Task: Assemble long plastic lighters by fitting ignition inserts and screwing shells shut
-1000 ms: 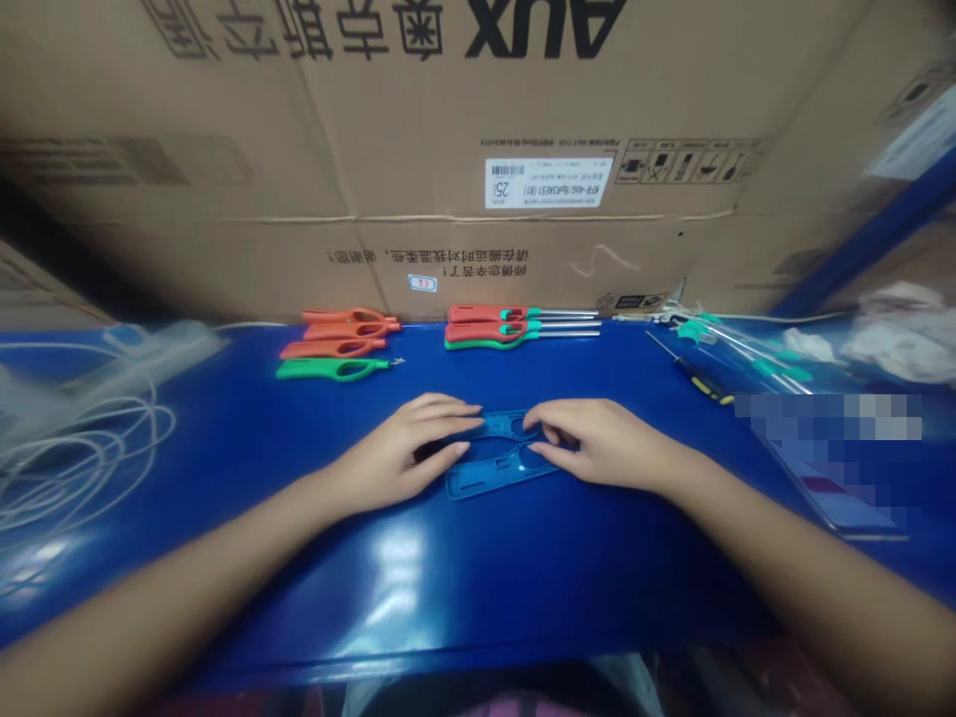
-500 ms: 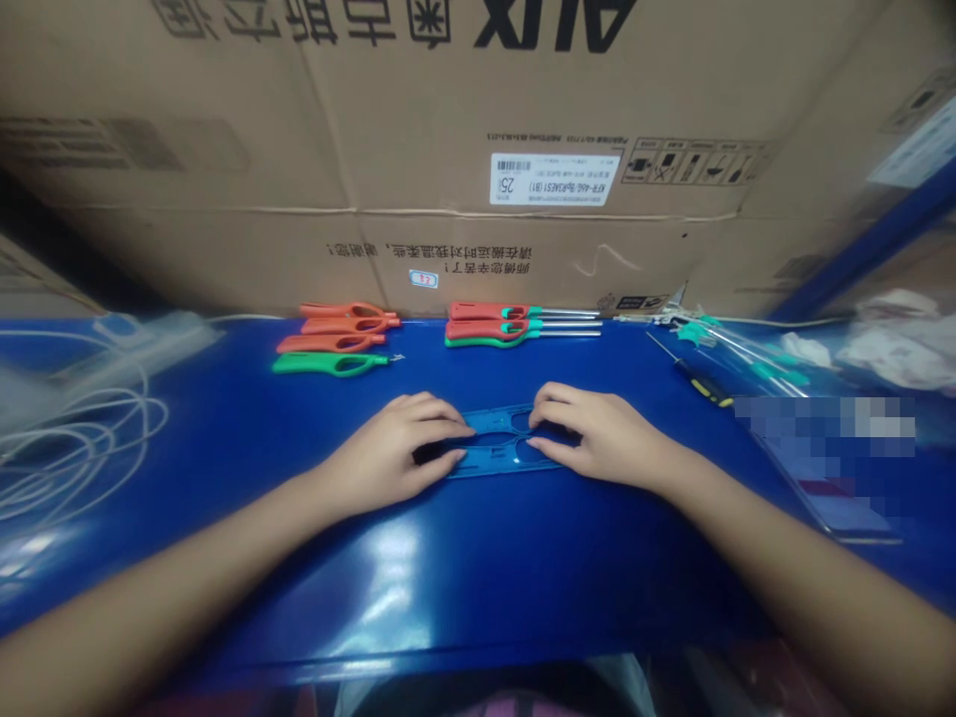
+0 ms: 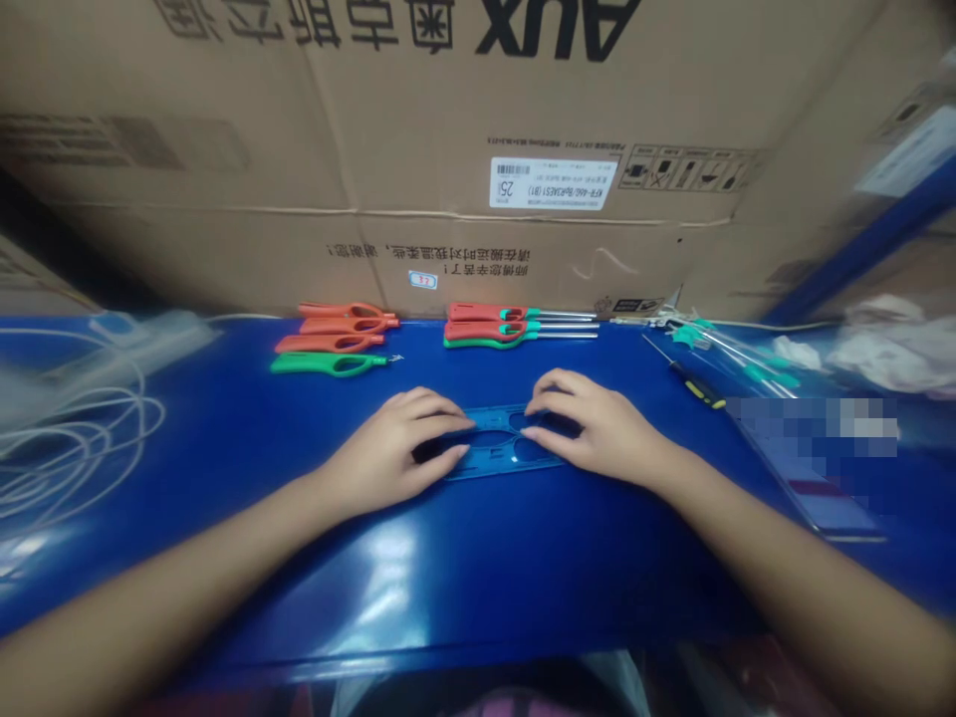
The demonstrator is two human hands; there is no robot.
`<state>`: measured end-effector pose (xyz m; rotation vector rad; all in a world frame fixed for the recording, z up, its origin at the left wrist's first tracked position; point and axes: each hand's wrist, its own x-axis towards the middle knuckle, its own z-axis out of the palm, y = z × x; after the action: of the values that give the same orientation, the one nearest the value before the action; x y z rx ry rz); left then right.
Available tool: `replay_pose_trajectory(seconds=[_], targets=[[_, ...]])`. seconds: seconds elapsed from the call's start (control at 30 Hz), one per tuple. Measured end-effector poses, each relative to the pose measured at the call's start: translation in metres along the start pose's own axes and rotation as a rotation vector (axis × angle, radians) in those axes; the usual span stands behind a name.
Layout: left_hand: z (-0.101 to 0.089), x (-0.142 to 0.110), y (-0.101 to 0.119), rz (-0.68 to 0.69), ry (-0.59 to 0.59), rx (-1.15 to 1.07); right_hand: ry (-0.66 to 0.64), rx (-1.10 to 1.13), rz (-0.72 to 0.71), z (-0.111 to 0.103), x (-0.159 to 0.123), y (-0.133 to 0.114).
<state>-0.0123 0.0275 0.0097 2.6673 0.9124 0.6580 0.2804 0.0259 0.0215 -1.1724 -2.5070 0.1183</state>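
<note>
Two blue plastic lighter-shell halves (image 3: 497, 438) lie close together on the blue table, one on the other or side by side. My left hand (image 3: 392, 448) grips their left end, thumb below and fingers curled over the top. My right hand (image 3: 590, 428) pinches their right end with bent fingers. Both hands rest on the table surface.
Orange and green handle shells (image 3: 336, 339) lie at the back left. Assembled lighters with metal tubes (image 3: 515, 327) sit behind my hands. A screwdriver (image 3: 691, 383) and teal-tipped tubes (image 3: 736, 354) lie at the right. White coiled tubing (image 3: 67, 438) is at the left. A big cardboard box (image 3: 478, 149) blocks the back.
The blue halves have been pushed closer together and lie flatter and a little farther from me. Both hands shifted slightly away with them.
</note>
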Motion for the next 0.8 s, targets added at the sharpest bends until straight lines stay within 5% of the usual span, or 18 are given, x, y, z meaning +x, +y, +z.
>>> replay_pose_trajectory(seconds=[0.1,0.2,0.3,0.43,0.63,0.8], targets=[[-0.003,0.001,0.004,0.003,0.053,0.007,0.098,-0.215,0.103,-0.021,-0.001,0.02],[-0.008,0.003,0.01,-0.007,0.013,0.06,0.102,-0.448,0.379,-0.052,-0.009,0.057],[-0.013,0.004,0.017,-0.011,-0.085,0.139,-0.085,-0.501,0.816,-0.08,-0.022,0.104],[-0.014,0.005,0.025,-0.026,-0.148,0.179,-0.206,-0.494,1.038,-0.099,-0.044,0.155],[0.001,0.003,0.025,-0.038,-0.126,0.157,-0.252,-0.44,1.13,-0.093,-0.067,0.183],[0.009,0.001,0.019,0.013,-0.065,0.122,-0.048,-0.335,1.02,-0.092,-0.069,0.182]])
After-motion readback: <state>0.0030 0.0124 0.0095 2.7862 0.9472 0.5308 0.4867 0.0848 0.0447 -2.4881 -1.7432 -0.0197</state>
